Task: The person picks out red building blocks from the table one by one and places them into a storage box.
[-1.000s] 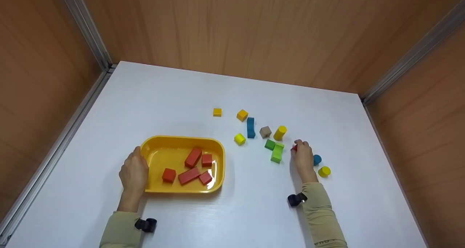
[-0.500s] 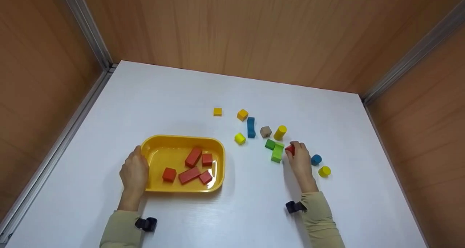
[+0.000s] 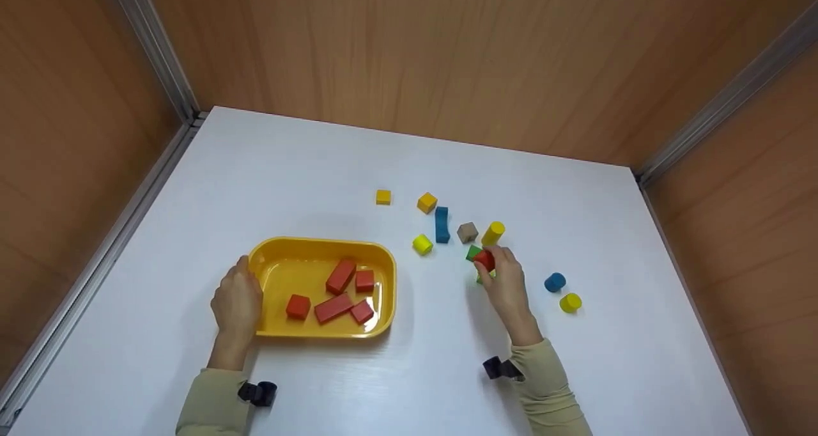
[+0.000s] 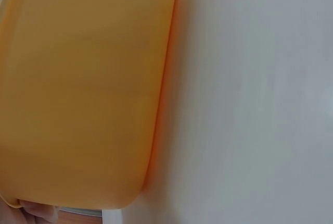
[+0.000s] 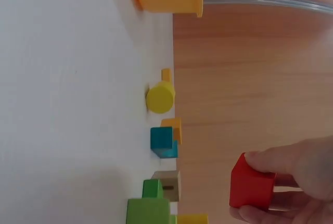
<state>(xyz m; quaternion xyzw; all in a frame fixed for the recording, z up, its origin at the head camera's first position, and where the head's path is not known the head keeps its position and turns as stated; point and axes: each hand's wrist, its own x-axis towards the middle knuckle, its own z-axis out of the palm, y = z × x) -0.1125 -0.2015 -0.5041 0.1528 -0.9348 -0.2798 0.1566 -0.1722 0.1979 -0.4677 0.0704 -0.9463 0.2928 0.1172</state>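
My left hand (image 3: pixel 236 303) grips the left rim of a yellow plastic tray (image 3: pixel 276 279). In the left wrist view its fingers (image 4: pixel 40 211) show at the tray's corner. Several red blocks (image 3: pixel 333 308) lie inside the tray. Between thumb and fingers, my right hand (image 3: pixel 509 286) pinches a red block (image 5: pixel 251 185), raised off the table in the right wrist view. From the head camera, this hand and block partly cover a green cube (image 3: pixel 473 252) and a light green block (image 5: pixel 148 211).
Behind the right hand stand a yellow cylinder (image 3: pixel 493 233), a plain wooden cube (image 3: pixel 467 233) and a wavy blue block (image 3: pixel 441 225). Other yellow blocks (image 3: pixel 427 202) lie farther back. Right of the hand are a blue cylinder (image 3: pixel 555 282) and a yellow one (image 3: pixel 571 303). Wooden walls (image 3: pixel 409 59) enclose the table.
My right hand has lifted the red block and carried it left, from near the blue cylinder to over the green blocks. The left hand and tray have stayed in place.
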